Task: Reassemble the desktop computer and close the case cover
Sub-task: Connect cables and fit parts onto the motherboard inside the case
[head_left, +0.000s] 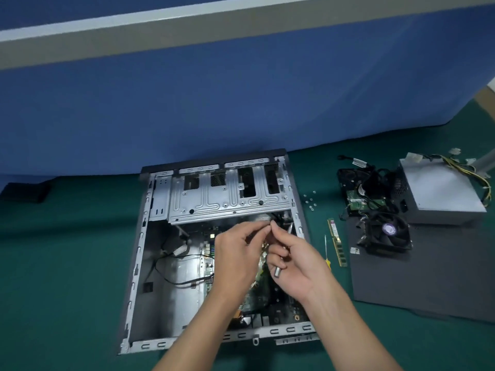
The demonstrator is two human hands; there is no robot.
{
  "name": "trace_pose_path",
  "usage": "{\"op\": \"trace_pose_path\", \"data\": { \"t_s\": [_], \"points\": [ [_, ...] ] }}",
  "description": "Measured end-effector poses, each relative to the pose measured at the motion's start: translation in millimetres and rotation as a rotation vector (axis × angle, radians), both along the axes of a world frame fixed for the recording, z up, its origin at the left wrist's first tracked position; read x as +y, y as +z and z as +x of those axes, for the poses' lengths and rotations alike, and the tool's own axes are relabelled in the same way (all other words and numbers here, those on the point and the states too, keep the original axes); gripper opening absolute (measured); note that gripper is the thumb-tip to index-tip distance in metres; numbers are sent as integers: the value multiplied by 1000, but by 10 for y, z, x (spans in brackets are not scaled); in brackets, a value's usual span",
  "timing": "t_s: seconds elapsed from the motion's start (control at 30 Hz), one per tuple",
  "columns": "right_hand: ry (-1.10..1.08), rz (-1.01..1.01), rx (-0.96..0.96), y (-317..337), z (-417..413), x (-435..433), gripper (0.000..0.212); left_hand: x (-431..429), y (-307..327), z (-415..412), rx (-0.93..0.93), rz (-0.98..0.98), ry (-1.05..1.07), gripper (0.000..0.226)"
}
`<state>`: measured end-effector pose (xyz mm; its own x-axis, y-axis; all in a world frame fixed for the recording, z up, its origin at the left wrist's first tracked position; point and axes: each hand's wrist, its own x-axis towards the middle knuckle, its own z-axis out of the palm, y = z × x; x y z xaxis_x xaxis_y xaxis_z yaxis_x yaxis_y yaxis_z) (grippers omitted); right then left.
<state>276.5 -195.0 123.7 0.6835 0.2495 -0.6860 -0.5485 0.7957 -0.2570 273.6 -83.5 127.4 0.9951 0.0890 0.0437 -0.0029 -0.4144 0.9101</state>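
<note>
The open computer case [139, 263] lies flat on the green table, its drive cage [227, 199] at the far end and the motherboard [211, 253] inside. Both hands hover over the board's middle. My left hand [235, 261] pinches something small at its fingertips, too small to name. My right hand [292, 266] holds a thin silver tool [277, 271] in curled fingers, its fingertips meeting the left hand's. The dark case cover [417, 285] lies flat to the right of the case.
On the right sit a grey power supply [442, 194], a CPU cooler fan [385, 235], a hard drive under tangled cables [361, 188], a RAM stick [337, 242], a yellow-handled screwdriver [326, 253] and several loose screws [310, 200]. A blue partition [214, 103] stands behind.
</note>
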Motion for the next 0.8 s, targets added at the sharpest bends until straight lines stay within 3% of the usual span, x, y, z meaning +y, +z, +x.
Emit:
{"op": "trace_pose_path", "data": {
  "t_s": [0.3,0.5,0.57,0.8],
  "points": [
    [130,-151,208,-105,-50,728,7,658,-268,-152,-87,371,-17,11],
    [237,-253,233,-263,144,1117,4,983,-496,-80,-111,440,99,11],
    [278,-324,235,-351,236,1189,4,1059,-573,-4,-11,408,160,10],
    [390,-587,244,-712,391,1135,12,1228,-975,392,473,20,481,10]
  ]
}}
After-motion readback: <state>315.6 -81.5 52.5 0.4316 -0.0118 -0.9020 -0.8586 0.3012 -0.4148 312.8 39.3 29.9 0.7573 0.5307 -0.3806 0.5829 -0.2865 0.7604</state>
